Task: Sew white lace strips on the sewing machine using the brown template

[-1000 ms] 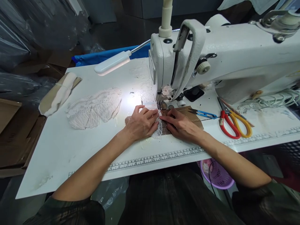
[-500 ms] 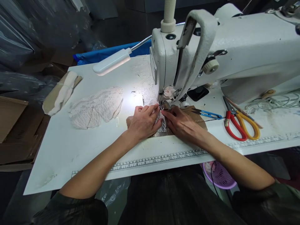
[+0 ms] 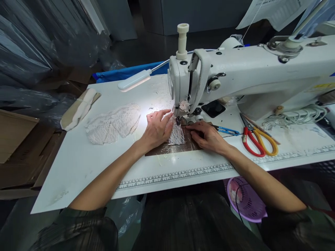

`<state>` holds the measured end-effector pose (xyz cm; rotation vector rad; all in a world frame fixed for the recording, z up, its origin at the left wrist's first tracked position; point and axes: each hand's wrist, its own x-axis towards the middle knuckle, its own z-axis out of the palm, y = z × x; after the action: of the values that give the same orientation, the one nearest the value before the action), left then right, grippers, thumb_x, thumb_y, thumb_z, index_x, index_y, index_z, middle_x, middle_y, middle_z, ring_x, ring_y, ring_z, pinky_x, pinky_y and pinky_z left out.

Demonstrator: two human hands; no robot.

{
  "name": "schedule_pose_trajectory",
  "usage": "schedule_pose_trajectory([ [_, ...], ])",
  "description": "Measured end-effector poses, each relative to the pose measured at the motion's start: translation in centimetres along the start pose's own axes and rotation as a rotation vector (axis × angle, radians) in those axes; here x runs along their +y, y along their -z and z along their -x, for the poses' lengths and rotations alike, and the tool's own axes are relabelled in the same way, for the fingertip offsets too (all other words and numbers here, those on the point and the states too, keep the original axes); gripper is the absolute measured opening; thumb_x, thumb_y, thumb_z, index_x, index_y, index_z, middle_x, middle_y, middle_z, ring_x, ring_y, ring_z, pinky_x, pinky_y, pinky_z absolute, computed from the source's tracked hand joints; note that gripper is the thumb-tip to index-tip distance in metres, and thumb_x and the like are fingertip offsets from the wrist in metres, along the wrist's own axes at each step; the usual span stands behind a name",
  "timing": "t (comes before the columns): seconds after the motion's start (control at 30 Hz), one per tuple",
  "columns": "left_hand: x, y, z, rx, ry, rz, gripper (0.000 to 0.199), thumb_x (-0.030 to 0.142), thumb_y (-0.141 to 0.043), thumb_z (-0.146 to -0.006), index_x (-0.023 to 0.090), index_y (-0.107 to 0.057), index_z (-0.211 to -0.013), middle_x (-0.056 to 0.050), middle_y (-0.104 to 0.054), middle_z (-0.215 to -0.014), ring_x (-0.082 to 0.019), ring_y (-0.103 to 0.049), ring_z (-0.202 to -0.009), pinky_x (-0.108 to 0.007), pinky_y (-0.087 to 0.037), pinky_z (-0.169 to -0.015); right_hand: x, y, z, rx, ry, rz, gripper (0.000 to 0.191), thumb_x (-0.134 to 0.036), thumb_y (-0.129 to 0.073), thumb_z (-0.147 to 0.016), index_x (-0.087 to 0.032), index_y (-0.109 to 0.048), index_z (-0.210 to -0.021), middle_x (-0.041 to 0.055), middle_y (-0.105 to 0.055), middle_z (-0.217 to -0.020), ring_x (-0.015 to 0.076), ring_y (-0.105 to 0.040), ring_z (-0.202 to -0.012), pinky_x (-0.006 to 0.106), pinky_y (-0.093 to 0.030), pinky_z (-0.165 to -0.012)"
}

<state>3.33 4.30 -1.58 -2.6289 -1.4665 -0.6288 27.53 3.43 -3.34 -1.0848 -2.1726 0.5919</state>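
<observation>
A strip of white lace (image 3: 177, 135) lies under the needle area of the white sewing machine (image 3: 180, 87), its near end on a brown plate (image 3: 174, 149). My left hand (image 3: 156, 129) rests on the lace's left side, fingers stretched out and apart. At the lace's right edge, my right hand (image 3: 206, 135) lies on the plate with its index finger extended towards the presser foot and the other fingers bent. That fingertip is close to the lace; whether it touches cannot be seen. A pale fabric flower (image 3: 184, 105) is on the machine head.
Another lace piece (image 3: 113, 123) lies to the left, with a tied white roll (image 3: 82, 106) beyond. Blue thread snips (image 3: 227, 131) and red-and-yellow scissors (image 3: 258, 139) lie right. A lamp (image 3: 134, 81) lights the needle area. A purple basket (image 3: 247, 205) stands below the table edge.
My right hand has moved right, away from the lace, and its fingers have loosened. My left hand has shifted slightly left, uncovering more lace. The view has tilted up.
</observation>
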Motion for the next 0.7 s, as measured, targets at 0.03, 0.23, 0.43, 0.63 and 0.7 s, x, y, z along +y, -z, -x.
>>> schedule_pose_trajectory([
  [0.03, -0.5, 0.3, -0.2, -0.01, -0.012, -0.003, 0.027, 0.025, -0.039, -0.103, 0.017, -0.058, -0.121, -0.016, -0.062, -0.126, -0.027, -0.058, -0.106, -0.05, -0.044, -0.088, 0.1, 0.2, 0.0, -0.016, -0.001, -0.001, 0.032, -0.02, -0.049, -0.093, -0.018, -0.072, -0.115, 0.008, -0.064, -0.093, 0.0185, -0.061, -0.08, 0.035, -0.054, -0.074],
  [0.23, -1.6, 1.7, 0.4, -0.038, -0.192, 0.056, 0.024, 0.021, -0.045, -0.102, 0.014, -0.058, -0.121, -0.016, -0.065, -0.122, -0.026, -0.063, -0.103, -0.048, -0.048, -0.086, 0.5, 1.3, 1.0, -0.074, -0.046, -0.063, 0.033, -0.024, -0.051, -0.092, -0.02, -0.074, -0.114, 0.009, -0.064, -0.095, 0.0213, -0.062, -0.086, 0.039, -0.054, -0.079],
  [0.43, -0.3, 1.2, 1.9, -0.187, -0.31, 0.339, 0.019, 0.029, -0.056, -0.099, 0.015, -0.068, -0.1, -0.01, -0.069, -0.103, -0.021, -0.065, -0.094, -0.038, -0.056, -0.082, 0.1, 1.5, 1.3, -0.084, -0.072, -0.06, 0.034, -0.024, -0.052, -0.09, -0.018, -0.074, -0.115, 0.01, -0.064, -0.094, 0.023, -0.062, -0.085, 0.041, -0.053, -0.079],
  [0.63, -0.6, 0.5, 1.6, -0.081, -0.201, 0.511, 0.019, 0.026, -0.056, -0.099, 0.016, -0.07, -0.094, -0.007, -0.07, -0.095, -0.016, -0.068, -0.083, -0.031, -0.059, -0.073, -0.6, 1.8, 0.8, -0.127, 0.003, -0.02, 0.035, -0.024, -0.05, -0.093, -0.016, -0.072, -0.118, 0.0109, -0.064, -0.098, 0.0216, -0.062, -0.085, 0.039, -0.051, -0.08],
  [0.7, -0.7, 0.5, 1.5, -0.043, -0.174, 0.538, 0.018, 0.026, -0.055, -0.1, 0.015, -0.069, -0.095, -0.007, -0.07, -0.094, -0.015, -0.069, -0.082, -0.03, -0.059, -0.072, -1.1, 1.8, 0.2, -0.157, 0.057, 0.007, 0.036, -0.029, -0.054, -0.094, -0.014, -0.068, -0.124, 0.0101, -0.064, -0.097, 0.0207, -0.061, -0.084, 0.036, -0.05, -0.079],
])
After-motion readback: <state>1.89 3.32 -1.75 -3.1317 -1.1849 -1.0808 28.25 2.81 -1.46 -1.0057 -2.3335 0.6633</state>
